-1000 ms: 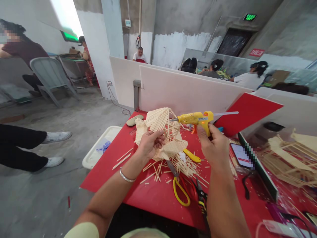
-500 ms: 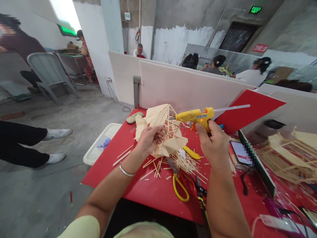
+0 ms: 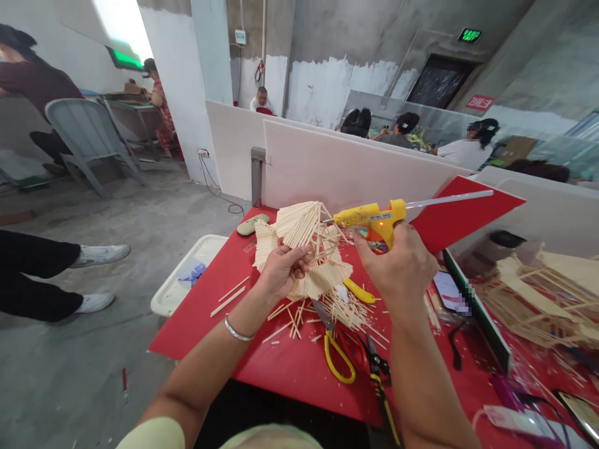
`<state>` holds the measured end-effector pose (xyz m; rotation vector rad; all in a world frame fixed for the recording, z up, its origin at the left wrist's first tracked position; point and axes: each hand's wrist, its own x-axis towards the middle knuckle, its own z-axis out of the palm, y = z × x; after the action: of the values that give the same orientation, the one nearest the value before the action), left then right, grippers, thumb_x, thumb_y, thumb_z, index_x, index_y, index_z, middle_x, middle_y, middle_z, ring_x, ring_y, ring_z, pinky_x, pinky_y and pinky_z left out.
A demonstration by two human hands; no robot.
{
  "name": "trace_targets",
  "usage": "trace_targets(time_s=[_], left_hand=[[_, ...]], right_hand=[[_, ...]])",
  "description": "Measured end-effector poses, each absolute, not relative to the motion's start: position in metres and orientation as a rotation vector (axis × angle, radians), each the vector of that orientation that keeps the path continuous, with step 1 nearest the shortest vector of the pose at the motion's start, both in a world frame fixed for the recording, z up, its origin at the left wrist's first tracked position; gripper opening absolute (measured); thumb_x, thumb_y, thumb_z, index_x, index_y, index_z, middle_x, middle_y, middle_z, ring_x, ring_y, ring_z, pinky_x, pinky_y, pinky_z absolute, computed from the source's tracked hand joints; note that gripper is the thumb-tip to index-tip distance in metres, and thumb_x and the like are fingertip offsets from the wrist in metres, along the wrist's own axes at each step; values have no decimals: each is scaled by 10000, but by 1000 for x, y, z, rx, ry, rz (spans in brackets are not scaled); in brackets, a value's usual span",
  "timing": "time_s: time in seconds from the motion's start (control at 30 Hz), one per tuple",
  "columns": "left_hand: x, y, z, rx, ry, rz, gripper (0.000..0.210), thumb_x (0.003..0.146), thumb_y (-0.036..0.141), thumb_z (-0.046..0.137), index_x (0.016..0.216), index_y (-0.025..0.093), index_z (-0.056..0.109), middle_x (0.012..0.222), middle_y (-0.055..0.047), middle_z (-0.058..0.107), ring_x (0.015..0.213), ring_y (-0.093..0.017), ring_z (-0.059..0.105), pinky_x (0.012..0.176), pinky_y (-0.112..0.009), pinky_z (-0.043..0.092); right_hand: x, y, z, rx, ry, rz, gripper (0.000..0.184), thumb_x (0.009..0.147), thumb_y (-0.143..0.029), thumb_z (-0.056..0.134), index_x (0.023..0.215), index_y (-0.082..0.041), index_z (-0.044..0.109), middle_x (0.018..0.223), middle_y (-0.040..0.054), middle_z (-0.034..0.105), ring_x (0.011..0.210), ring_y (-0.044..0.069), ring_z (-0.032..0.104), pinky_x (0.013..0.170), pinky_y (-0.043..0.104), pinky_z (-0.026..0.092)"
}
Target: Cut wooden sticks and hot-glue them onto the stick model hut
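My right hand (image 3: 397,265) is wrapped round the handle of a yellow hot glue gun (image 3: 369,215), its thumb off to the side below the barrel. A long translucent glue stick (image 3: 452,199) juts from the gun's back. The nozzle points left at the top of a model house (image 3: 302,222) built of thin wooden sticks, with slatted roof panels; whether it touches cannot be made out. With thumb and fingers pressed together, my left hand (image 3: 284,271) pinches the model at its front edge. Loose wooden sticks (image 3: 350,312) lie below the model.
On the red tabletop (image 3: 281,374) are yellow-handled scissors (image 3: 339,358), pliers (image 3: 377,368), a yellow-handled tool (image 3: 359,291) and a phone (image 3: 452,292). More stick models (image 3: 528,299) stand at right. A white partition (image 3: 355,162) borders the back; a white tray (image 3: 163,293) is left.
My right thumb has shifted forward and left, away from the handle. More of the glue stick shows behind the gun. The nozzle stays near the model's top, and the view has turned slightly.
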<state>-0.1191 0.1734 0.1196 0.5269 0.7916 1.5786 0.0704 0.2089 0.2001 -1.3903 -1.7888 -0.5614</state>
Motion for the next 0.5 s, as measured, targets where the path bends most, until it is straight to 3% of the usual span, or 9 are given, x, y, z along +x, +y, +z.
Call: trace_targets(time_s=[0.5], left_hand=[[-119,131,94,418,762,1600,314,670,319,859,787,132,635,616,16,641,450,-56,569,383,-146,373]], right_hand=[[66,201,191,-1397,-1984,-756,372,899,-493,541,1061,-161,584,874,50,657,673,151,510,592,298,210]])
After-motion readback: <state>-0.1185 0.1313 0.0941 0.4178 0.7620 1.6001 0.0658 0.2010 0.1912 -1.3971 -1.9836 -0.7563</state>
